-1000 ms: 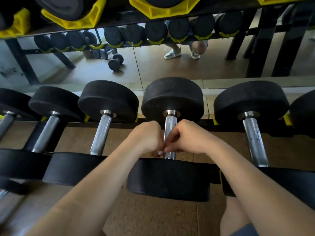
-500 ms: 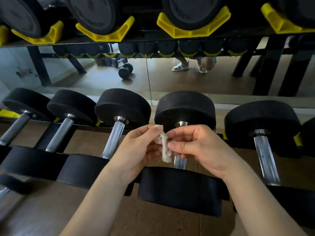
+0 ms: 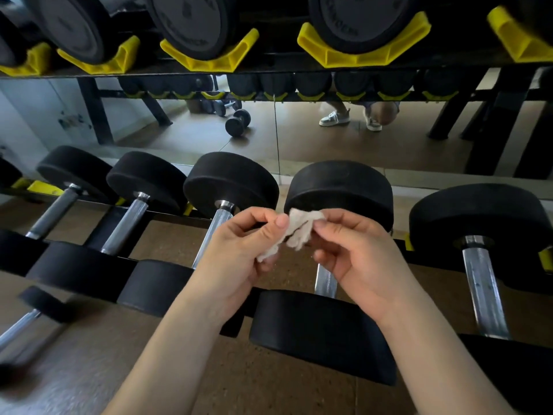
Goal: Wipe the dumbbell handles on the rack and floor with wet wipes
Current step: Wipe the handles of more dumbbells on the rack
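Left hand (image 3: pixel 236 253) and right hand (image 3: pixel 359 259) pinch a crumpled wipe (image 3: pixel 299 226) between curled fingers (image 3: pixel 338 224), held over a dumbbell handle (image 3: pixel 325 281) on the low rack (image 3: pixel 101 226). Speckled brown floor (image 3: pixel 269 384) beneath; wall mirror (image 3: pixel 329 145) behind reflects further racks.

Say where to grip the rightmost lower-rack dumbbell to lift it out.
Take the rightmost dumbbell by the middle of its chrome handle, from above, fingers wrapping across the bar. The handle lies bare between two wide black heads, too broad to grasp. The right hand must release the wipe first.
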`<state>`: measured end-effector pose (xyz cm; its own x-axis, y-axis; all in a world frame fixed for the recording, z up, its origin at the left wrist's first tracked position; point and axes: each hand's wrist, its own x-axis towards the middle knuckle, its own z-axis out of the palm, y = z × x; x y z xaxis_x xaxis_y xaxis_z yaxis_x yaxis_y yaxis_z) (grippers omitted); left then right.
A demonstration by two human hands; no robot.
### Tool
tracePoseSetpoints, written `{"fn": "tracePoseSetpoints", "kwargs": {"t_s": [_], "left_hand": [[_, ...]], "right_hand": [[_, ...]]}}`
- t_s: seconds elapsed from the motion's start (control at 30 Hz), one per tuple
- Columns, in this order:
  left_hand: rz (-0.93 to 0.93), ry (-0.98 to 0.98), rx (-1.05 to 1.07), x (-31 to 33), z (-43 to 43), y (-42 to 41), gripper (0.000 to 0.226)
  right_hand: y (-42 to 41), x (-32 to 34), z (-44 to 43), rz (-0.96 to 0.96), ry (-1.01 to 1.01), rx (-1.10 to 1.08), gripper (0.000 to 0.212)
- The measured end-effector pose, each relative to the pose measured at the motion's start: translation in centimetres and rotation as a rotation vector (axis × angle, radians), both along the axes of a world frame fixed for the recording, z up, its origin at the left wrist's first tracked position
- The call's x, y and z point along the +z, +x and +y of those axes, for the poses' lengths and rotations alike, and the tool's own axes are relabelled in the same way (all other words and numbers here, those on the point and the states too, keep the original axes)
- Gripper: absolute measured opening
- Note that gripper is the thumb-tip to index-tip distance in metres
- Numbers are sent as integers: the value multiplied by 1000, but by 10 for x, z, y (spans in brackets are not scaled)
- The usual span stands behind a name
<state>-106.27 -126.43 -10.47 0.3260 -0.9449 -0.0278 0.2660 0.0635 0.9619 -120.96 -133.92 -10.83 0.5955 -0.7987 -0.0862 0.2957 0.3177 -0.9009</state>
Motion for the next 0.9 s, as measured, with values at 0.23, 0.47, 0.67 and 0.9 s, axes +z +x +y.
{"fn": "tracePoseSetpoints", "kwargs": {"t_s": [0.23, 0.47, 0.67, 0.9], "left_hand": [[-319, 169, -105, 1, 20, -4, 18], [-746, 103, 96, 13, 26, -10, 13], [-299, 61, 111, 15, 36, -1, 16], [-572, 51, 127, 15, 51, 36, 21]], "right_hand": [[0, 8, -7, -248, 329, -65, 17], [5, -4, -16, 132, -66, -132, 4], [12, -1, -14, 188, -239, 135, 14], [59, 11, 11, 252, -493, 292, 28]]}}
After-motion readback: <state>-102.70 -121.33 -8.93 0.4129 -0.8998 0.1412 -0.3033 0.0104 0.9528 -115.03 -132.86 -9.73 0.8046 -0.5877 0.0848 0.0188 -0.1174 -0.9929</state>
